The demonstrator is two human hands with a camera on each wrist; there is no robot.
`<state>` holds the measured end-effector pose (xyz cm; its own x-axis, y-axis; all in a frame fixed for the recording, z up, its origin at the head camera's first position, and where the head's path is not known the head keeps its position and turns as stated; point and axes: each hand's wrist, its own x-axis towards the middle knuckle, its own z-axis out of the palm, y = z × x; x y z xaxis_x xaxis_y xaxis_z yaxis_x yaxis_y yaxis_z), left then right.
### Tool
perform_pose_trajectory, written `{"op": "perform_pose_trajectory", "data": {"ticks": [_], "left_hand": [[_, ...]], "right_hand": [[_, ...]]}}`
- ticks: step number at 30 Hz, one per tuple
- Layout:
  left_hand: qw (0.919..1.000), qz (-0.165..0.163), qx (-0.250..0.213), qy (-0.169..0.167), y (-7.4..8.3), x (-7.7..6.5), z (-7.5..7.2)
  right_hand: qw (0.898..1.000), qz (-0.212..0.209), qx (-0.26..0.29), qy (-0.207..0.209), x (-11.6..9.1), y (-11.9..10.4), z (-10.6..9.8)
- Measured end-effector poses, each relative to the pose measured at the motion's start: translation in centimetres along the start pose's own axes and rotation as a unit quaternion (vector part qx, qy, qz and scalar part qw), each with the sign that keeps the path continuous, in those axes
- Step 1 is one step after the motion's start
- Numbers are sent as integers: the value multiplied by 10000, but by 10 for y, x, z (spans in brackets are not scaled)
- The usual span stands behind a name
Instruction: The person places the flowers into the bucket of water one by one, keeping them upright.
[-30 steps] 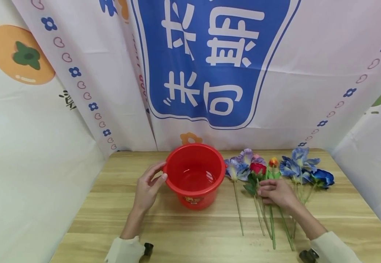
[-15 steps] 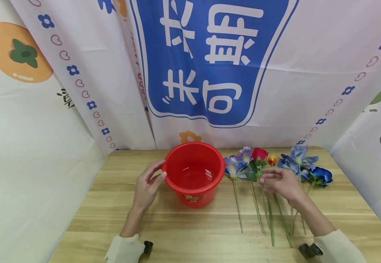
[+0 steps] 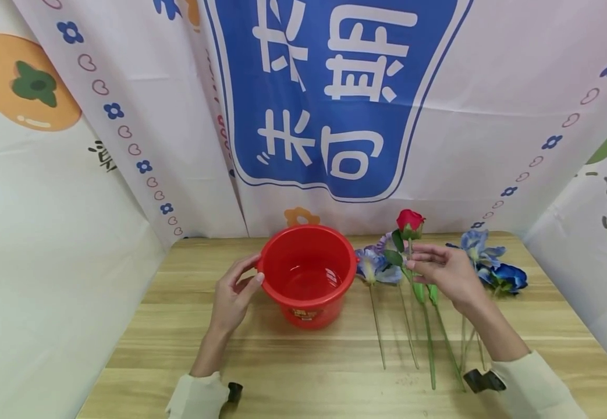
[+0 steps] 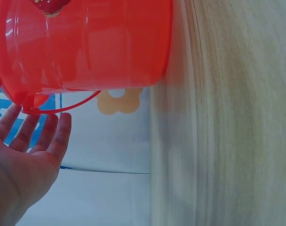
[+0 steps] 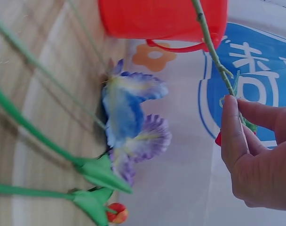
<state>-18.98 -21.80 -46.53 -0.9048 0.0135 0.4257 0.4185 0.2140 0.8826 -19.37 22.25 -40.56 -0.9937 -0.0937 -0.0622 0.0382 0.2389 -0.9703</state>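
My left hand (image 3: 232, 299) rests at the left rim of a red plastic bucket (image 3: 313, 317), thumb and fingertips touching its outer side. In the left wrist view those fingers (image 4: 58, 136) are extended and spread beside the bucket's thin handle (image 4: 82, 102). My right hand (image 3: 447, 276) pinches the stem of a red artificial rose (image 3: 410, 221) just under the leaves, between thumb and fingers. The rose stands upright above the other flowers, right of the bucket. In the right wrist view its stem (image 5: 209, 40) slants past the bucket, and the bloom is mostly hidden behind the hand.
A blue-purple iris (image 5: 126, 108) lies on the wooden table (image 3: 177, 349) beside the bucket. Green-stemmed flowers (image 3: 431, 343) lie under my right hand, one with an orange-red bloom (image 5: 117, 213). Further right are blue flowers (image 3: 510, 278). A printed cloth (image 3: 439, 174) hangs behind the table.
My right hand has lifted the red rose up from among the other flowers, raising its bloom above the table's back edge. The left hand has stayed at the bucket rim.
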Motion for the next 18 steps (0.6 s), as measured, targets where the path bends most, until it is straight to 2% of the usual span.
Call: {"op": "perform_pose_trajectory", "data": {"ticks": [18], "left_hand": [[9999,-34,21,109,0,1,0]], "right_hand": [[9979,-439,410,249,13,-47,19]]}}
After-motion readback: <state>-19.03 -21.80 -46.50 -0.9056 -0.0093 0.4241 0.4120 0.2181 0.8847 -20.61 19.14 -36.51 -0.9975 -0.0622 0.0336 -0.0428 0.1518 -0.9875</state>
